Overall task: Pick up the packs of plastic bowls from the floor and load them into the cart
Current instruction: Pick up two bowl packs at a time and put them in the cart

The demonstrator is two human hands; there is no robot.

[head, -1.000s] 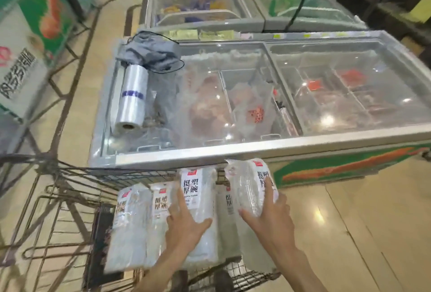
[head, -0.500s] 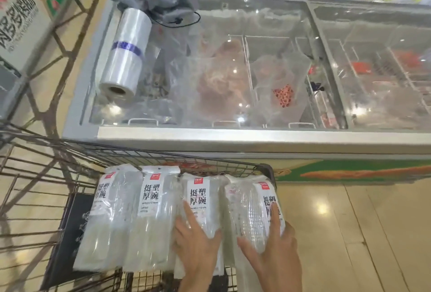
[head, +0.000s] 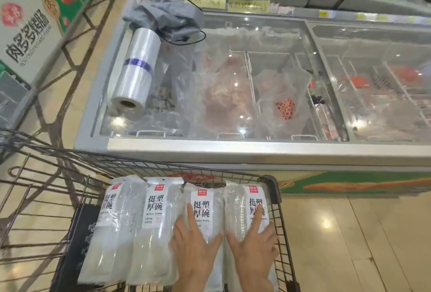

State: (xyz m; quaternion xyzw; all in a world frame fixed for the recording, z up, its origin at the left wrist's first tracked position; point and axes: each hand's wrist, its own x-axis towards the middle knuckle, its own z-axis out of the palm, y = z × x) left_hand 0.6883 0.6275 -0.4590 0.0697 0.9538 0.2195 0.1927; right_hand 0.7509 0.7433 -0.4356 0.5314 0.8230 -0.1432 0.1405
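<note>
Both hands lie flat and open on packs in the cart (head: pixel 277 200): left hand (head: pixel 194 247) on the third pack (head: pixel 203 207), right hand (head: pixel 255 245) on the fourth pack (head: pixel 240 207), which sits against the cart's right wall. Two more packs (head: pixel 130 219) fill the row to the left. The slick wrappers could slide out of line if pressed unevenly. Beyond the cart's front edge stands a freezer (head: pixel 233 149).

Packs (head: pixel 154 228) under the hands: clear plastic, white labels, black characters, small red square at top. Cart (head: pixel 274 189) around them: dark wire. Freezer (head: pixel 210 149) beyond the hands: grey frame, green base with orange band. Roll (head: pixel 135 68) on it: translucent white, blue stripe. Cloth (head: pixel 163 14): grey. Floor (head: pixel 361 245) right of the hands: glossy beige.
</note>
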